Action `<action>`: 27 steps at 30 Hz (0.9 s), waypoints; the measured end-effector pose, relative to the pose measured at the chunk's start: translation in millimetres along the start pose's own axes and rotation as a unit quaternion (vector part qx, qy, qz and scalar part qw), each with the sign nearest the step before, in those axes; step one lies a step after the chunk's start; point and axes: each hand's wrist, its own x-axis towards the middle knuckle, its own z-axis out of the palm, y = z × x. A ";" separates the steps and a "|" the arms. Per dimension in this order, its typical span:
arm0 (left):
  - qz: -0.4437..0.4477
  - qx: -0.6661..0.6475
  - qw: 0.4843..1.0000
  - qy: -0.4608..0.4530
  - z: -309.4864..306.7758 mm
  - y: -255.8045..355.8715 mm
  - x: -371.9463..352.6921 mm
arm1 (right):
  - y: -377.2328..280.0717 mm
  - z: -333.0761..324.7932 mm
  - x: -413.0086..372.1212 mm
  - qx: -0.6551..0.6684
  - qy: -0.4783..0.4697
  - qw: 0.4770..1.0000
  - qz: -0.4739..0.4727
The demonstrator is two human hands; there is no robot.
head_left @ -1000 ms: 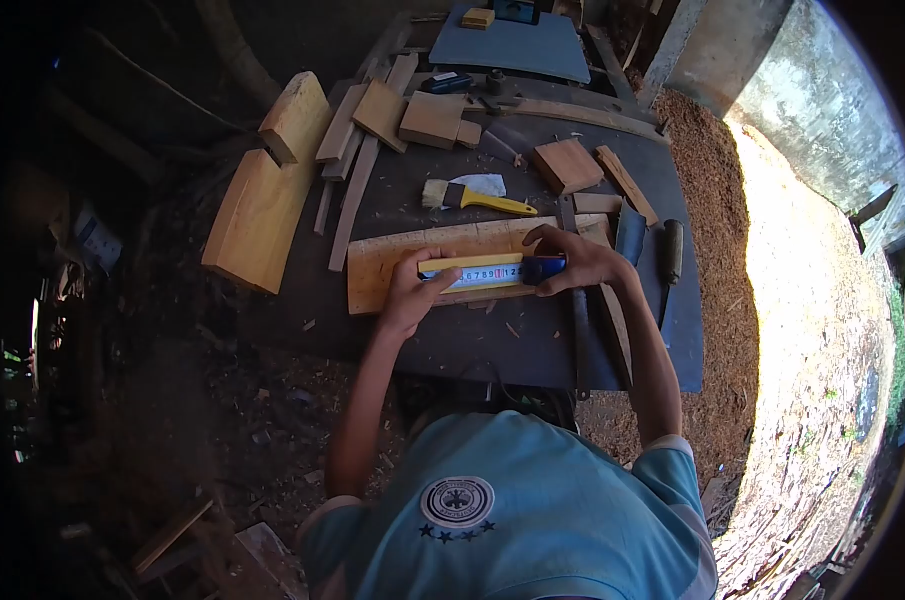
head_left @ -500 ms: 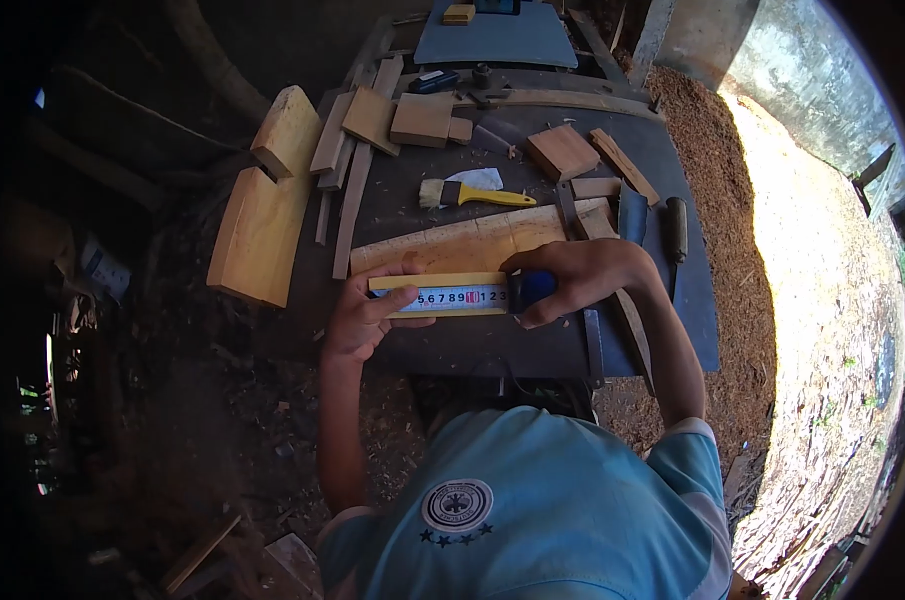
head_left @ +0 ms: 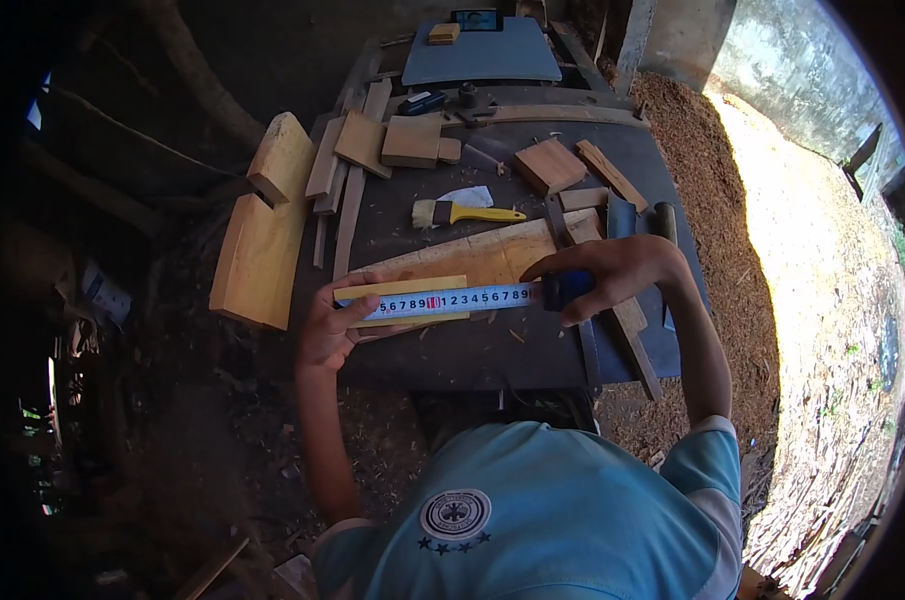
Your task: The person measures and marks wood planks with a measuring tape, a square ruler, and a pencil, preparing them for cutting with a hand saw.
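The left hand (head_left: 330, 328) pinched the yellow strip (head_left: 412, 287) and the end of the tape blade (head_left: 472, 297) together, seemingly to anchor the zero. The tape blade ran taut above the table (head_left: 472, 352) to the blue case (head_left: 569, 289), which the right hand (head_left: 617, 272) clenched, probably to keep the numbers readable.

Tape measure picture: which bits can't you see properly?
Head view:
- Tape: its start is hidden under the left hand. The tiny marks between the numbers are too small to read.
- Case: mostly covered by the right hand.
- Ground left of the table: lost in dark shadow.
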 end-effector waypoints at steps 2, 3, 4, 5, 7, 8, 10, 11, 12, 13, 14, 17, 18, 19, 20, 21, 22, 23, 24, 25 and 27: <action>0.009 0.012 1.000 -0.007 -0.4 0.0 1.9 | -5.4 0.2 1.0 0.043 -0.041 0.998 0.034; 0.017 0.016 1.000 -0.011 0.8 -0.3 2.5 | -7.7 1.7 0.5 0.065 -0.061 0.995 0.050; 0.024 0.020 0.999 -0.015 1.8 -0.3 3.8 | -3.8 5.3 1.6 0.052 -0.038 0.998 0.028; 0.032 0.025 0.999 -0.019 1.8 -0.1 5.8 | 4.3 11.0 5.5 0.039 -0.016 0.999 0.005; 0.049 0.034 0.998 -0.023 1.0 -0.1 8.5 | 7.5 14.6 9.6 0.057 -0.015 0.998 -0.014; 0.056 0.051 0.997 -0.015 2.7 -0.3 8.5 | 5.0 14.9 12.2 0.089 -0.036 0.995 -0.009; 0.066 0.087 0.994 0.000 7.3 -0.5 7.8 | 5.6 20.4 17.9 0.123 -0.054 0.991 -0.012; 0.070 0.101 0.992 0.003 6.0 -1.2 8.5 | 10.7 26.0 22.9 0.123 -0.050 0.991 -0.019; 0.074 0.115 0.991 0.006 3.8 -3.4 10.4 | 16.2 31.9 27.7 0.124 -0.046 0.991 -0.027; 0.077 0.130 0.988 0.009 2.5 -4.2 10.8 | 22.3 39.1 32.1 0.138 -0.031 0.989 -0.040; 0.083 0.133 0.988 0.012 3.3 -2.9 10.2 | 29.0 46.3 36.5 0.153 -0.016 0.987 -0.054; 0.081 0.116 0.990 0.022 9.1 -2.5 8.9 | 31.5 59.5 41.2 0.146 0.037 0.986 -0.064; 0.068 0.096 0.993 0.028 10.8 -2.4 10.0 | 31.4 63.5 42.0 0.136 0.056 0.987 -0.062; 0.054 0.076 0.995 0.033 11.6 -2.0 10.9 | 33.3 68.2 43.6 0.137 0.081 0.984 -0.078; 0.053 0.054 0.997 0.026 10.2 -3.4 12.8 | 36.1 72.8 45.4 0.138 0.107 0.980 -0.094; 0.051 0.031 0.998 0.018 7.4 -7.0 15.9 | 36.5 75.6 45.5 0.140 0.133 0.975 -0.109; 0.049 0.009 0.999 0.010 5.4 -10.1 18.0 | 35.0 76.5 43.4 0.143 0.135 0.976 -0.094; 0.046 0.003 0.999 0.007 5.8 -12.2 19.0 | 30.8 76.1 39.9 0.147 0.137 0.976 -0.079; 0.043 -0.002 0.999 0.004 7.4 -14.2 20.2 | 28.4 76.7 37.5 0.150 0.141 0.976 -0.065; 0.040 -0.007 0.999 -0.001 9.4 -15.2 21.0 | 28.9 78.5 36.6 0.167 0.135 0.975 -0.054; 0.011 0.003 1.000 -0.008 12.6 -15.3 21.4 | 33.8 83.6 35.4 0.201 0.124 0.971 -0.032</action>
